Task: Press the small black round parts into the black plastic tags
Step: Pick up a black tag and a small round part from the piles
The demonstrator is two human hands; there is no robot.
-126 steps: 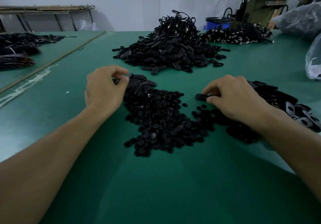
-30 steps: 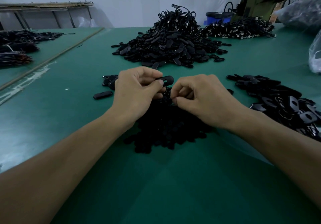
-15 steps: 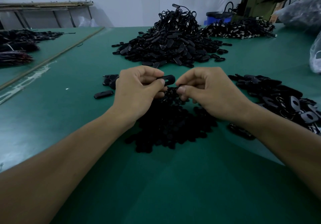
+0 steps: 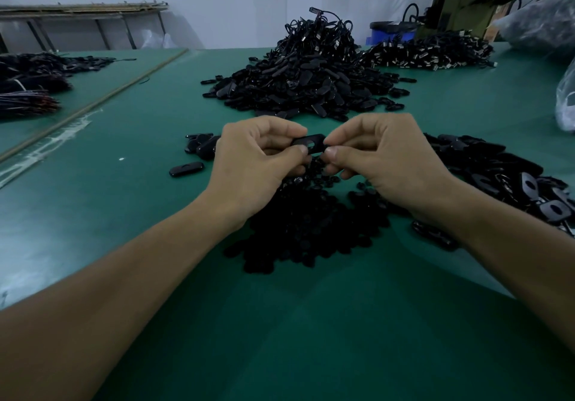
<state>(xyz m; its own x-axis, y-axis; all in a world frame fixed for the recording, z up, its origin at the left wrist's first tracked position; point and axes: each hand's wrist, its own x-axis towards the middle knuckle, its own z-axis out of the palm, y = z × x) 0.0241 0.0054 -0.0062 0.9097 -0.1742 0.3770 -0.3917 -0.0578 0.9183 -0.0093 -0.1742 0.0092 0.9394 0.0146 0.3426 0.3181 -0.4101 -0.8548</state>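
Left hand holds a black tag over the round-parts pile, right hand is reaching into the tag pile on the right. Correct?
Not the right hand: the head view shows it pinching the other end of the same black tag, clear of the tag pile. The left hand holds it over the round-parts pile.

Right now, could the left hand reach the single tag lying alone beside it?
Probably yes: only bare mat separates the left hand from the lone tag, though it is busy pinching the held tag.

Black oval tag [image 4: 311,143] held level, round parts [image 4: 298,226] heaped below
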